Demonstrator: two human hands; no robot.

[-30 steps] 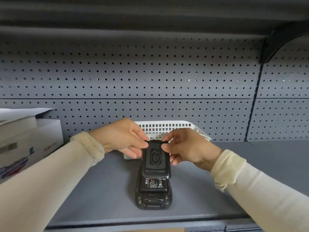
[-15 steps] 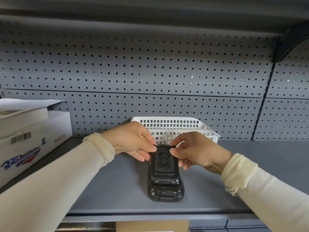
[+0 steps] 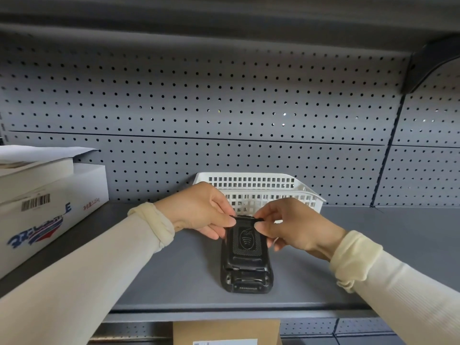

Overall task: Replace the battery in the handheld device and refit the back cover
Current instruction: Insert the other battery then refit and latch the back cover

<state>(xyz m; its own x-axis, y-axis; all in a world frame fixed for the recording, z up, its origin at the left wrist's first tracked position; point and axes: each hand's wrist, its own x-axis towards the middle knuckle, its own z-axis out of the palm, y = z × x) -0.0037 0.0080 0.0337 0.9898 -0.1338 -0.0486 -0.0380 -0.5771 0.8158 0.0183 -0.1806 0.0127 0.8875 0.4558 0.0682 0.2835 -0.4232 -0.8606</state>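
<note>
A black handheld device (image 3: 249, 280) lies face down on the grey shelf (image 3: 174, 275), its long axis pointing away from me. The textured black back cover (image 3: 245, 247), marked with a contactless symbol, lies over the device's back and hides the battery. My left hand (image 3: 199, 210) pinches the cover's far left corner with thumb and fingers. My right hand (image 3: 291, 225) pinches the far right corner the same way. The device's near end with its connector contacts stays uncovered.
A white perforated plastic basket (image 3: 306, 192) stands right behind the device against the pegboard back wall. White cardboard boxes (image 3: 49, 207) with a barcode sit at the left. A brown carton (image 3: 226, 331) shows below the shelf's front edge.
The back cover has slid towards me over the device; the labelled battery seen a second ago is now covered. Both hands stay on the cover's far corners. The camera view shifted.
</note>
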